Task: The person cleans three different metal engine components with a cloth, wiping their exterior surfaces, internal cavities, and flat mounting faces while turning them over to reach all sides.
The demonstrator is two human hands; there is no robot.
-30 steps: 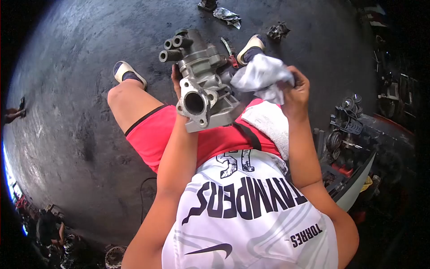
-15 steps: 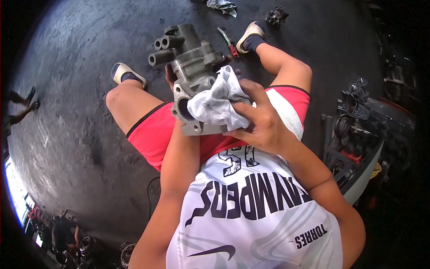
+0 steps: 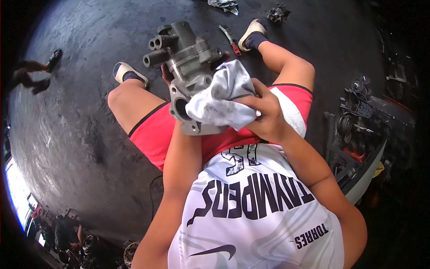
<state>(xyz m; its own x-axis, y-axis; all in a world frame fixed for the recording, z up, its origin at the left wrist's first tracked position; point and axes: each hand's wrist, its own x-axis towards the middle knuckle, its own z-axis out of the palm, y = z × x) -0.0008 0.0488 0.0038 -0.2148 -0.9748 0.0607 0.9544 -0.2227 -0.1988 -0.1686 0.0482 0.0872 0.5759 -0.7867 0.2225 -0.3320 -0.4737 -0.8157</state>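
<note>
A grey cast-metal housing [image 3: 190,62] with pipe stubs and a round flange opening is held up above my lap. My left hand [image 3: 166,75] is wrapped round it from behind and below; only some fingertips show at its edges, the rest hidden by the metal. My right hand [image 3: 266,112] is closed on a crumpled white cloth [image 3: 224,101] with grey smudges. The cloth lies against the right side of the housing, beside the flange opening, and covers part of the metal.
On the dark floor ahead lie a wire brush [image 3: 230,40] with a red handle, a rag [image 3: 224,5] and a dark metal part [image 3: 278,13]. Mechanical parts [image 3: 356,98] crowd the right side. Another person's legs [image 3: 33,71] are at the far left.
My right hand has drawn its fingers in on the cloth, which is now bunched differently over the housing. At the far left, the other person's legs have moved further into view.
</note>
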